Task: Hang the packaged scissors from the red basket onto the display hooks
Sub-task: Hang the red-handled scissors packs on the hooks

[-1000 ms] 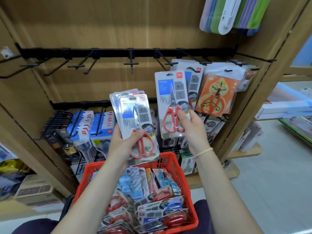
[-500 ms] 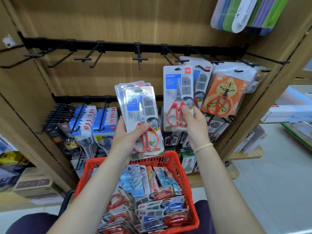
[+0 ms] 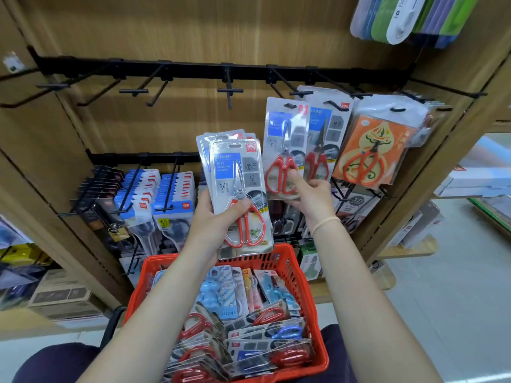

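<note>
Hanging one pack | right hand (image 3: 309, 194) pinches scissors pack (image 3: 284, 150) at its lower edge, hang-hole near hook (image 3: 293, 91) on upper rail | left hand (image 3: 213, 225) grips spare stack (image 3: 237, 194) above red basket (image 3: 301, 275) | advice: level the hole, slide straight on.

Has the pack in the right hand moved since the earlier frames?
Yes. The pack rose toward the top hook rail; its hang hole now sits just under a hook.

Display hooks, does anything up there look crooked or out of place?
Nothing looks damaged. The pack held by the right hand hangs slightly tilted near its hook; the left hand grips a fanned stack.
</note>
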{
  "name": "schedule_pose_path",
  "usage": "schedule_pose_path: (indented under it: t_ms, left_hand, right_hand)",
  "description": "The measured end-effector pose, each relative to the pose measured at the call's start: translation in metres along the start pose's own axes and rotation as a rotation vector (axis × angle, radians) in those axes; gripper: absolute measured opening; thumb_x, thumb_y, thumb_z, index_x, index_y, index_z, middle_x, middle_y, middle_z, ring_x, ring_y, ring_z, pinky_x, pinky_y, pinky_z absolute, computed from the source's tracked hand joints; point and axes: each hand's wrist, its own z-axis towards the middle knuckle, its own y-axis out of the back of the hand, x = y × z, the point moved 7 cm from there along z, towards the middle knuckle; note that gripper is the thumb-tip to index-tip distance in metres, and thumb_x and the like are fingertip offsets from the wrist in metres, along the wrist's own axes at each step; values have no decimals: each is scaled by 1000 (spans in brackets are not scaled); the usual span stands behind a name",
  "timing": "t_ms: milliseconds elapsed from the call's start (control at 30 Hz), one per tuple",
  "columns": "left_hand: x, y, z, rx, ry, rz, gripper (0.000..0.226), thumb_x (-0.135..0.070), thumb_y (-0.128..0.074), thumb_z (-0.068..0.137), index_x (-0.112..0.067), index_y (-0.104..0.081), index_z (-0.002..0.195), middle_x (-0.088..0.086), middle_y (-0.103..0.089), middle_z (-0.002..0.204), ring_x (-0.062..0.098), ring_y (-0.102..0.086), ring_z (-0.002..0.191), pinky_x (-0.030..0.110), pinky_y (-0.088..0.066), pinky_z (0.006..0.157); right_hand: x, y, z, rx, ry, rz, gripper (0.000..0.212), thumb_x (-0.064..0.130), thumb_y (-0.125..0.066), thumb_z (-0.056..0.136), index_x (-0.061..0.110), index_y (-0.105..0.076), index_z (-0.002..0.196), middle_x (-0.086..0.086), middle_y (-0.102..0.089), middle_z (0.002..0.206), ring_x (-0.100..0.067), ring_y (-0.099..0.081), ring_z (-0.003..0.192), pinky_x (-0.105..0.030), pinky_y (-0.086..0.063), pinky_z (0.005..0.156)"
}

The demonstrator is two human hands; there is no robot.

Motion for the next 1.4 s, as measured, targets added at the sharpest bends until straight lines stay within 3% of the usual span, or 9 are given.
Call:
schedule_pose_path:
  t_ms: [133, 333, 533, 667, 800, 1000, 1100, 1233, 1400]
  left_hand:
    - [2, -3, 3, 11, -13, 6, 45, -13, -81, 85, -35, -60, 118, -3, -76, 116, 18, -74, 105, 39, -61, 88]
    - [7, -12, 6, 15, 9, 10, 46, -16, -80, 87, -24, -59, 128, 1, -77, 114, 22, -75, 101, 41, -62, 87]
    - [9, -16, 5, 6, 34, -1, 40, -26, -77, 89, -27, -61, 125, -5, -78, 109, 19, -76, 98, 38, -63, 82]
    - [9, -15, 5, -5, 47, -8, 39, -28, -76, 90, -28, -60, 126, -3, -77, 112, 21, -75, 102, 44, -61, 87]
    - [7, -13, 6, -4, 38, -25, 38, -30, -73, 93, -27, -59, 128, -5, -77, 112, 17, -75, 101, 34, -61, 81]
    - [5, -9, 6, -26, 26, -42, 28, -25, -69, 97, -29, -60, 123, -2, -76, 116, 18, -75, 102, 29, -62, 74]
    - [4, -6, 6, -35, 18, -51, 25, -26, -68, 97, -31, -60, 120, -2, -76, 114, 15, -75, 99, 23, -60, 70]
    - [3, -5, 5, -32, 20, -57, 25, -25, -68, 97, -32, -60, 120, -3, -76, 114, 15, -75, 99, 24, -60, 70]
    - [3, -3, 5, -41, 10, -56, 32, -27, -68, 96, -29, -59, 127, -2, -76, 115, 16, -75, 101, 26, -61, 73]
  right_hand:
    - [6, 7, -22, -50, 20, -137, 56, 45, -74, 88, 12, -46, 123, -3, -51, 124, -11, -58, 99, -40, -57, 92]
    - [23, -22, -83, 348, 173, -308, 25, 34, -74, 90, 11, -64, 91, -3, -61, 72, -15, -56, 61, -23, -45, 51]
    - [1, -20, -81, 313, 119, -289, 38, 30, -85, 80, 16, -57, 100, -7, -57, 85, -17, -56, 71, -33, -49, 65]
    - [2, -20, -84, 356, 191, -348, 23, 26, -79, 86, 15, -59, 83, 0, -53, 78, -12, -52, 74, -27, -47, 72]
    - [3, -16, -85, 364, 213, -247, 13, 28, -65, 98, 15, -62, 102, -5, -70, 83, -13, -66, 78, -38, -53, 75]
    - [13, 0, -78, 205, 328, -84, 8, 29, -59, 101, 22, -61, 103, 5, -59, 77, -7, -54, 75, -22, -45, 71]
    - [21, 9, -71, 105, 359, -61, 20, 35, -58, 102, 17, -59, 93, -3, -53, 78, -7, -48, 75, -30, -39, 77]
    - [33, 11, -60, 54, 362, -60, 22, 32, -56, 103, 21, -50, 84, 13, -48, 71, -4, -42, 66, -26, -35, 71]
    - [33, 8, -51, 31, 366, -84, 25, 41, -57, 101, 18, -53, 92, 1, -51, 87, -13, -47, 84, -32, -39, 81]
